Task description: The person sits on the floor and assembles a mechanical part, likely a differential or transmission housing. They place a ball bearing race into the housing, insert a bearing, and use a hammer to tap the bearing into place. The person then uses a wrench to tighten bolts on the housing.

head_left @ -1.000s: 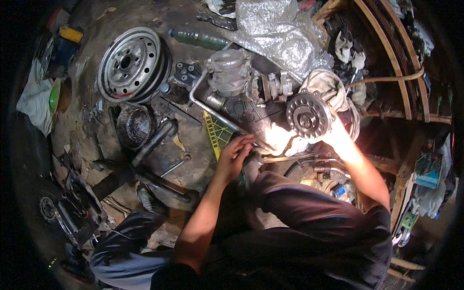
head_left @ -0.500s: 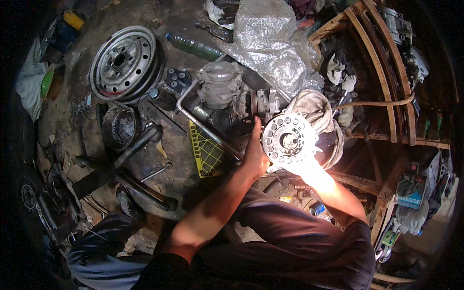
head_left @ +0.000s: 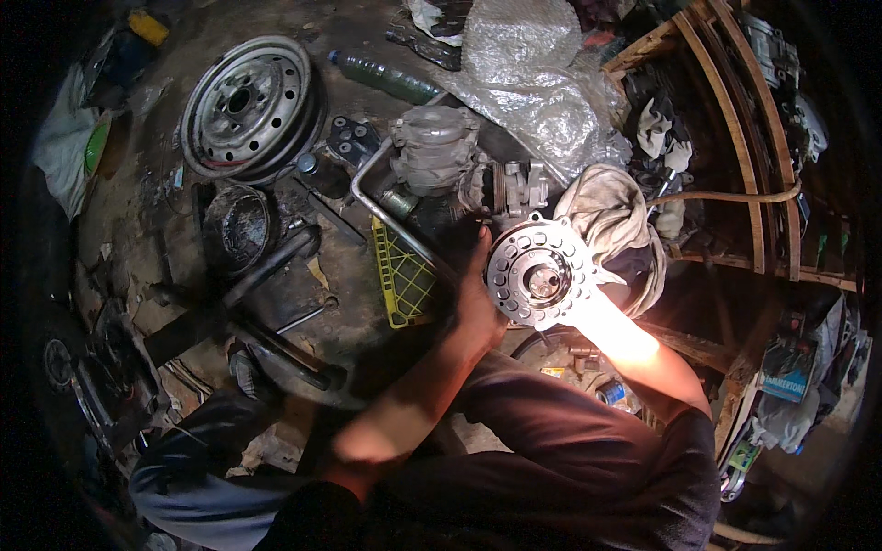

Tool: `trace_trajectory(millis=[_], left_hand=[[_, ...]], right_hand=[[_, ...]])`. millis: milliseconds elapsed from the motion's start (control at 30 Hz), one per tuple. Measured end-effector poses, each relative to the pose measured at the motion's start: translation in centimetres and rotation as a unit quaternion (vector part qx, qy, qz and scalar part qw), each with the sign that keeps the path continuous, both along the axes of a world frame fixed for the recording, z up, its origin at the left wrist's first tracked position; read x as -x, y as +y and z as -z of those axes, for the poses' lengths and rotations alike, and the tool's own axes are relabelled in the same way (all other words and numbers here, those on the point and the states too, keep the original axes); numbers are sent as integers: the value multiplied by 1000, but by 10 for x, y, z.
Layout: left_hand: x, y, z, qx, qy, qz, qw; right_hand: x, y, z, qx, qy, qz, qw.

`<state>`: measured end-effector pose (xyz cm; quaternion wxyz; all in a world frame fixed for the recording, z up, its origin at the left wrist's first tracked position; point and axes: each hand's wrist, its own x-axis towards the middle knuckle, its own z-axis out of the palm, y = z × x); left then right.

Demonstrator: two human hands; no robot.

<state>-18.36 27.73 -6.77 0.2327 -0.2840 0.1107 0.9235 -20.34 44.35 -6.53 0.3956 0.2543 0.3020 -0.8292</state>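
Between my hands is a round silvery metal housing with a lobed rim, a ring of round recesses and a dark centre bore. Its face is turned up toward me. My left hand grips its left edge, thumb up along the side and fingers hidden beneath. At the lower right edge my right hand holds it too; strong light washes out that hand and its fingers are mostly hidden. Just beyond lie a pulley unit and a grey cast metal unit. A beige cloth lies right of the housing.
A steel wheel rim, a green bottle and bubble wrap lie farther off. A yellow crate stands left of my left hand, near a wrench. Wooden framing rises at the right.
The housing has shifted slightly left with both hands still on it. Its face is less glaring now, so the recesses and bore show more clearly. The surroundings have shifted a little rightward in view.
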Motion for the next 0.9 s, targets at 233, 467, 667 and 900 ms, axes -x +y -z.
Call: trace_trajectory(millis=[233,467,667,900], left_hand=[[-18,-35,-28,155,213,53,963],[-33,-73,-105,168,287,-66,941],[-77,-145,-189,385,352,-64,851],[-164,-270,-257,502,444,-22,742]], right_hand=[[-7,-18,-30,23,30,-23,999],[-4,-60,-100,63,114,-66,989],[-22,-105,-189,60,200,-79,975],[-75,-175,-268,-38,229,23,972]])
